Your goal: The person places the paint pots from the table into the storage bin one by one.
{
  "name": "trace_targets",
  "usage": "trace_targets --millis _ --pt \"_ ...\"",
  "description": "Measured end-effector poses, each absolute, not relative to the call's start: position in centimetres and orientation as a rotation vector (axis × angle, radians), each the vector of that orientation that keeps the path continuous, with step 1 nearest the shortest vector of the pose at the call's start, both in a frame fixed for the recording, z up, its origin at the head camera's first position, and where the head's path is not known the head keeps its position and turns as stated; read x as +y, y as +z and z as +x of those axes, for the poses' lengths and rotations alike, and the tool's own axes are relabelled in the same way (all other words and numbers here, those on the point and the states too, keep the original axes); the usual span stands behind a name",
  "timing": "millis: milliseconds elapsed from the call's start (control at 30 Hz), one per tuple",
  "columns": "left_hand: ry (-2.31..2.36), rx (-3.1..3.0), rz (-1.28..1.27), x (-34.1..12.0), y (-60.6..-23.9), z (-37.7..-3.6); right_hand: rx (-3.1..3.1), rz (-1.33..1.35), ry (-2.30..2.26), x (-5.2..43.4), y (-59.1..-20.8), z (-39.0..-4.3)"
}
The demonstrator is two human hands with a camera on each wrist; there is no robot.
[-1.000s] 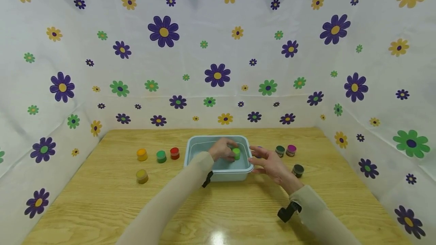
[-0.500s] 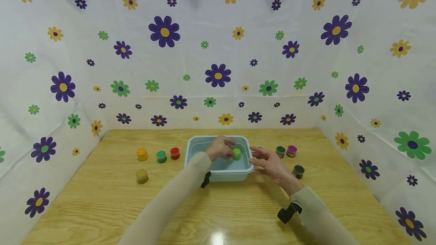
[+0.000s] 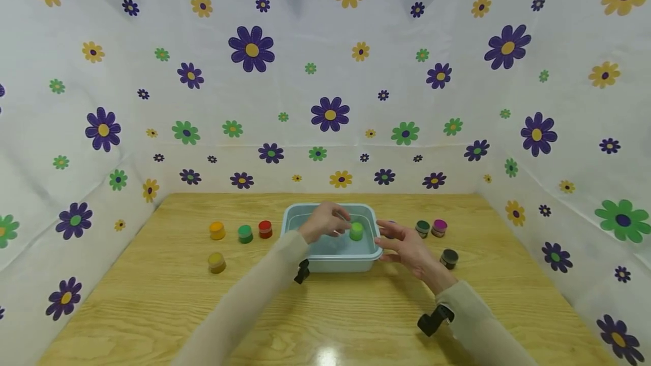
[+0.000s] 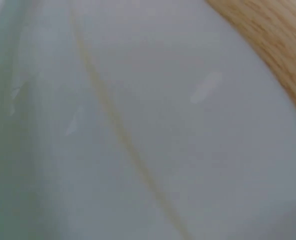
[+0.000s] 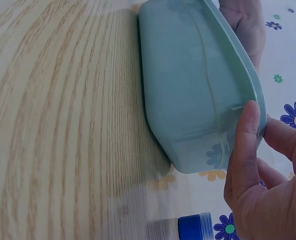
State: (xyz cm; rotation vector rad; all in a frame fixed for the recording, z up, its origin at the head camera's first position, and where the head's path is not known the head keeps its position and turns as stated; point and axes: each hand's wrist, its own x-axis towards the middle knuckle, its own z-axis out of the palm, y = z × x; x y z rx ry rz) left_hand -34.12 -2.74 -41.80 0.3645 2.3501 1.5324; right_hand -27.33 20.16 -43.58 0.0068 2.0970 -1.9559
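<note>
Bright even light overhead, glare spot on the table (image 3: 325, 354) at bottom centre, wide-angle bending at edges, left wrist view blurred, soft shadows.

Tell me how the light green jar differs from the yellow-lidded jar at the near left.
The light green jar sits inside the blue tub; the yellow-lidded jar stands on the wooden table. The left hand is right beside the light green jar, touching or nearly so; nothing is near the yellow-lidded jar. Lid colours differ: bright green against dull yellow. Both are small, round, capped and upright.
</note>
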Motion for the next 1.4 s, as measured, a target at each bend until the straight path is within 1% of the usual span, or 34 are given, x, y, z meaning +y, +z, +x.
trace_targets --millis 467,667,933,1033,1300,1400 --pt "1.541 2.287 0.443 -6.5 -40.0 -33.1 2.118 0.014 -1.944 20.0 -43.8 -27.3" --pt "1.491 2.346 0.534 -7.7 -39.5 -33.4 2.102 -0.007 -1.964 20.2 -43.7 -27.2" --pt "1.535 2.338 0.611 -10.6 -40.2 -33.7 2.093 -0.019 -1.971 20.2 -43.5 -27.0" --pt "1.585 2.311 0.604 -12.0 -40.7 -33.7 2.093 -0.016 -1.969 20.1 -43.5 -27.0" --pt "1.744 2.252 0.462 -15.4 -41.0 -33.6 2.086 -0.015 -1.970 20.1 -43.6 -27.2" --pt "1.736 2.268 0.418 -16.6 -40.9 -33.4 2.084 -0.007 -1.973 20.2 -43.6 -27.2"
